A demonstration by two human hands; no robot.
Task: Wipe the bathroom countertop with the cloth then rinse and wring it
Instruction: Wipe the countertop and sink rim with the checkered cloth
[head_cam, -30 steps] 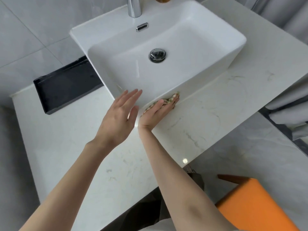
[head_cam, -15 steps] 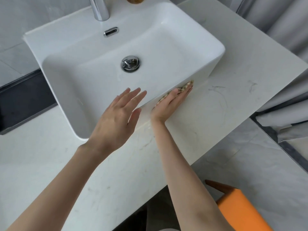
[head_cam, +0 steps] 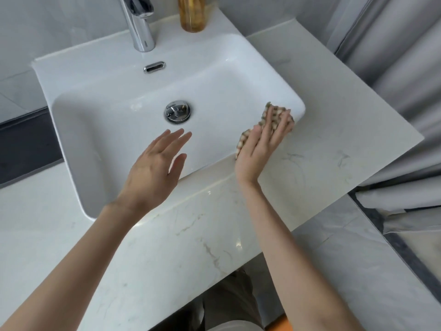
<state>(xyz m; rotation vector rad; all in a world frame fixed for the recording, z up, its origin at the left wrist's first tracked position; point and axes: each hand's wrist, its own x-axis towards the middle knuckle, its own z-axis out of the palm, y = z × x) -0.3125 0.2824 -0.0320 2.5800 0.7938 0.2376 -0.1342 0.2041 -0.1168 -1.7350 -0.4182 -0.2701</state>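
- A bathroom: a white rectangular ceramic basin point(head_cam: 95, 68) sits on a pale veined stone countertop point(head_cam: 334, 115).
- A chrome tap point(head_cam: 140, 27) and an amber translucent bottle point(head_cam: 192, 14) stand on the basin's back ledge.
- A grey curtain point(head_cam: 393, 56) hangs beside the counter.

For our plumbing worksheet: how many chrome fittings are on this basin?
3: the faucet at the back rim, the overflow slot below it, the drain stopper in the bowl's floor. More may sit above frame.
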